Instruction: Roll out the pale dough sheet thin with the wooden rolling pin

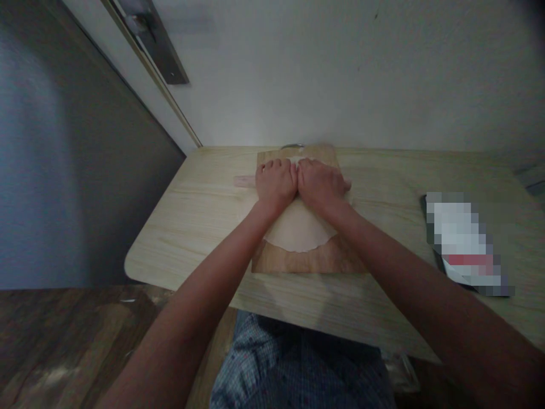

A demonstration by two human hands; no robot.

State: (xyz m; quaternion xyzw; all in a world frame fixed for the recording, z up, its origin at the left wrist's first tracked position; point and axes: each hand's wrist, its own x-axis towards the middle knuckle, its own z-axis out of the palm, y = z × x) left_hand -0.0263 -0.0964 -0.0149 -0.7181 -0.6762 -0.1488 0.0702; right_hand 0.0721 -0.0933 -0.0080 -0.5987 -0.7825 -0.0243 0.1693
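Flattened pale dough (300, 228) covers much of a wooden board (293, 262) on the table. Across its far part lies a rolling pin (244, 182), its two ends showing on either side of my hands. My left hand (276, 180) is closed over the pin, left of the middle. Right beside it, my right hand (321, 183) is wrapped over the pin as well, the two hands touching at the thumbs. Most of the pin is hidden under my hands.
The light wood table (179, 227) stands against a white door (340, 74) with a metal handle plate (157, 42). A blurred-out flat object (466, 244) rests at the table's right. Behind the board a metal ring (293, 146) shows.
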